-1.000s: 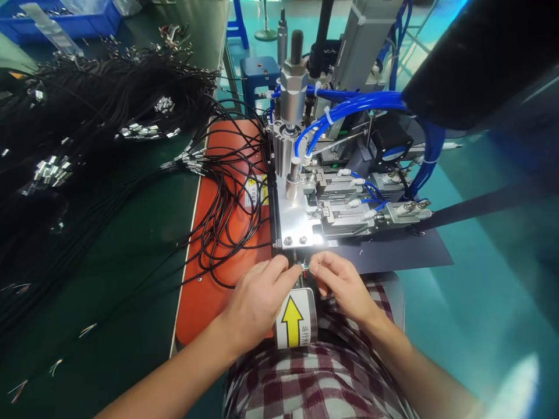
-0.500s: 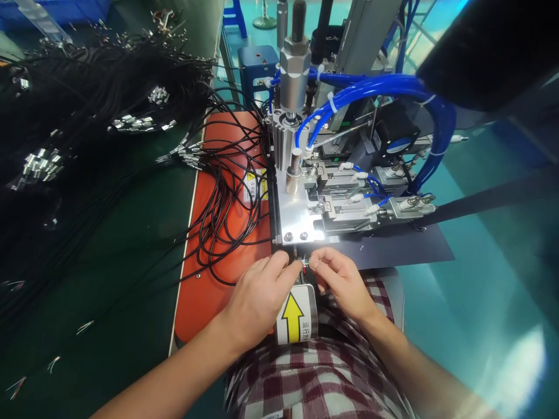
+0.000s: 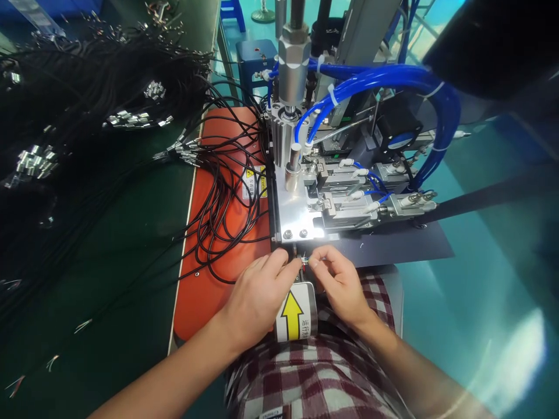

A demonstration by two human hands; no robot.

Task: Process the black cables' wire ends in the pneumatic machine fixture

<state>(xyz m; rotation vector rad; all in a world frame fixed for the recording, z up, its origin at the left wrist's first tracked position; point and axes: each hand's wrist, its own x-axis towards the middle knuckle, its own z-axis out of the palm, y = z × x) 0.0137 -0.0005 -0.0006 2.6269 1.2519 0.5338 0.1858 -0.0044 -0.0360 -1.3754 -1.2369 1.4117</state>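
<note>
Wires [image 3: 304,261], seemingly part-arranged, are pinched by the left hand [image 3: 259,291] and right hand [image 3: 340,288] just beyond the arrow label [image 3: 294,317], with cables [image 3: 217,177] left of it untouched.

Head camera looks forward, down at the hands [image 3: 257,294]

Pinched wires [image 3: 305,261] too small for detail

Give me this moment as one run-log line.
left hand: at thin colored wires, grip unclear | right hand: pinching them | nearer body: yellow-arrow label | beyond: metal fixture, blue tubes
</note>
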